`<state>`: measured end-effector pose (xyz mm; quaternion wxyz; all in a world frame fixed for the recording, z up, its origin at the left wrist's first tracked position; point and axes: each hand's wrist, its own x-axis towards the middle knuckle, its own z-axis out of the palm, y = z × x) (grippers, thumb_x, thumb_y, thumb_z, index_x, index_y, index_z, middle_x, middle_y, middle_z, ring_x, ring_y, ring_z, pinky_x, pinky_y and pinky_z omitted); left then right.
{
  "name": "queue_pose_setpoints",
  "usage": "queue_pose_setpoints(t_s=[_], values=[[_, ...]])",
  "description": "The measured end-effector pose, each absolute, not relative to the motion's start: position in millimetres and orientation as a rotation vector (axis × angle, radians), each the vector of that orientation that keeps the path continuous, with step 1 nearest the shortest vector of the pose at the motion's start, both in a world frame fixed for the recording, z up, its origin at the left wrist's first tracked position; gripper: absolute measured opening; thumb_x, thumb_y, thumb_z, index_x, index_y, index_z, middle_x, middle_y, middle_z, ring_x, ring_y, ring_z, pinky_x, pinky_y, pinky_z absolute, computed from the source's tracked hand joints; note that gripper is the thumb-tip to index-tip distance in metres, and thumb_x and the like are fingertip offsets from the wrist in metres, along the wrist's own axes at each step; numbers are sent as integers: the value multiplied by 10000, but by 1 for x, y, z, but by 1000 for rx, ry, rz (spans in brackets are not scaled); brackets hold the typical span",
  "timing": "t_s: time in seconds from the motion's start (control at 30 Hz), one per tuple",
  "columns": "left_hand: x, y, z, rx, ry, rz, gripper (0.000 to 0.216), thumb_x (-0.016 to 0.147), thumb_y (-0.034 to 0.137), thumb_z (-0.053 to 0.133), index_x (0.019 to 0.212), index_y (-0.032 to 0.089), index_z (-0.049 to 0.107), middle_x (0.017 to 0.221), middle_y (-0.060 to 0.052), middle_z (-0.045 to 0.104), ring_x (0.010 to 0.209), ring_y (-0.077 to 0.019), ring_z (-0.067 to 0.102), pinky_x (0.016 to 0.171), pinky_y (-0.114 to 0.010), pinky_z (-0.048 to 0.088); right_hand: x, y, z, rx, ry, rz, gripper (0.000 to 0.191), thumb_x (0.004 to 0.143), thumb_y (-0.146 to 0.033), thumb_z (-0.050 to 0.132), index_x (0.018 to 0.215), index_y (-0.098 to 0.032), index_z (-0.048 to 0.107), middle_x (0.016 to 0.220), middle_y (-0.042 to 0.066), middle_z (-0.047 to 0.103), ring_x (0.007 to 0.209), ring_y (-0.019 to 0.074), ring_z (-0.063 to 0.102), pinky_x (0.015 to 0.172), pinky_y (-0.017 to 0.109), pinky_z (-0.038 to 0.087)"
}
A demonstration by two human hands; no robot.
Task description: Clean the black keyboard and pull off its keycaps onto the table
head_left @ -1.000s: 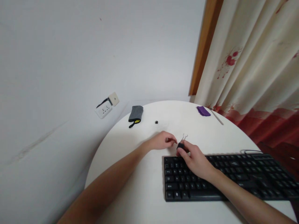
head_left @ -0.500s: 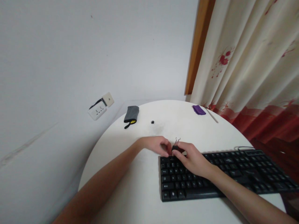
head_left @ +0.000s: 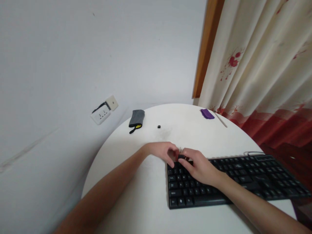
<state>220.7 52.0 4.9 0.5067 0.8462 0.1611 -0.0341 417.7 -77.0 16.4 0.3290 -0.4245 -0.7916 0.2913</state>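
Note:
My right hand (head_left: pixel 198 165) rests on the left end of a black keyboard (head_left: pixel 243 180), its fingers pinched on a small black binder clip (head_left: pixel 181 157) at the keyboard's top-left corner. My left hand (head_left: pixel 163 152) is curled beside it, with its fingertips meeting the clip and the keyboard corner. What the left fingers hold, if anything, is hidden. The clip's wire handles are out of sight behind the fingers.
The round white table (head_left: pixel 136 182) stands against a white wall. At its far side lie a grey pouch with a yellow tab (head_left: pixel 136 119), a tiny black piece (head_left: pixel 159 126), a purple cloth (head_left: pixel 207 113) and a thin stick (head_left: pixel 220 120). A curtain (head_left: pixel 263 65) hangs on the right.
Both hands drew together and moved a little toward me, onto the keyboard's top-left corner. The clip's wire handles, upright before, no longer show. The camera turned slightly right.

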Motion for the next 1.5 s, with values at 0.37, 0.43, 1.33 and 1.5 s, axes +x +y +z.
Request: queue_pose_setpoints(t_s=[0.37,0.43,1.33,1.5], values=[[232,34,16,2252,551,-90,443,617,460,854,912,182,676,770,18,656,715,-163,607,642,-241,447,420,-74,11,-1254,-2100,636,154,948,-247,488,843,-198,590,784,27,660,702,173,599,671,284,432],[235,31,18,2253,592,-104,434,628,491,837,881,179,673,752,19,655,686,-159,604,622,-240,438,419,-72,8,-1301,-2043,694,173,950,-266,483,850,-200,608,743,17,659,657,170,588,637,281,422],[260,18,-10,2240,558,934,232,836,278,705,1039,165,707,907,-58,683,761,-142,595,713,-259,483,427,-51,-7,-1318,-1314,765,330,929,-489,488,805,-192,564,725,29,651,635,168,598,601,283,490],[259,20,-12,2370,501,1055,235,863,299,700,1060,171,686,935,-72,709,852,-168,637,800,-301,519,425,-49,-10,-1319,-1291,794,324,950,-489,439,902,-191,556,874,76,692,769,198,652,653,307,525]])
